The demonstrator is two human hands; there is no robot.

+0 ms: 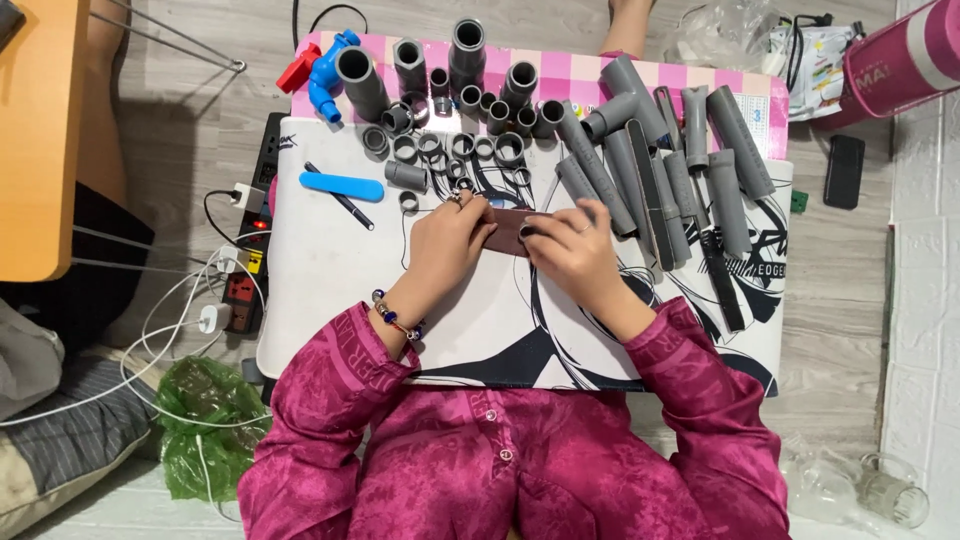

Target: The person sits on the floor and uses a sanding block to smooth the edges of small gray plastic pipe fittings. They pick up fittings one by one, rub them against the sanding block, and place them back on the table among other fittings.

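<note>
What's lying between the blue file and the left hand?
In the head view, a thin black pen lies slanted between the blue file and the left hand; otherwise bare white board.

Both hands meet at the middle of the white board [330, 260]. The left hand [448, 243] and right hand [575, 250] pinch a dark brown sanding strip [508, 231] between them. Grey pipe pieces [640, 150] crowd the far edge, a blue file [341, 185] lies toward the left edge, and a blue valve [325, 70] sits at the far left corner.

Matt grey plastic pipe pieces [640, 130]; brown sanding block [512, 230], seemingly rough.
</note>
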